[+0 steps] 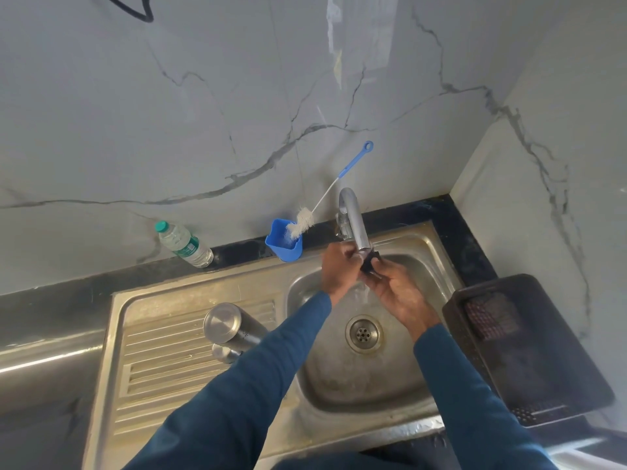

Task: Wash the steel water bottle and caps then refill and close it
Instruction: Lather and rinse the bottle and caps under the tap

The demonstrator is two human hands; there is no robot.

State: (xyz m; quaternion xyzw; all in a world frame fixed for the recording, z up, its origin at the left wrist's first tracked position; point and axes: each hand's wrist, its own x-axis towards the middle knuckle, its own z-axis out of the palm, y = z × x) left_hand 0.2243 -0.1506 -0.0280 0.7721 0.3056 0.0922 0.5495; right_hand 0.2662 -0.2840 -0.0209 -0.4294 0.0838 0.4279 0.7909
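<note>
Risk runs left of the tap: your steel bottle stands inverted on the drainboard, small steel cap touching it; an elbow could topple both. Under the tap, your left hand and right hand pinch the black cap, which could slip toward the drain.

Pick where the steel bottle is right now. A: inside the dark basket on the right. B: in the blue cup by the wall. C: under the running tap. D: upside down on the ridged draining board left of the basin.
D: the steel bottle stands base-up on the draining board, while both hands hold a small black cap under the tap.
</note>
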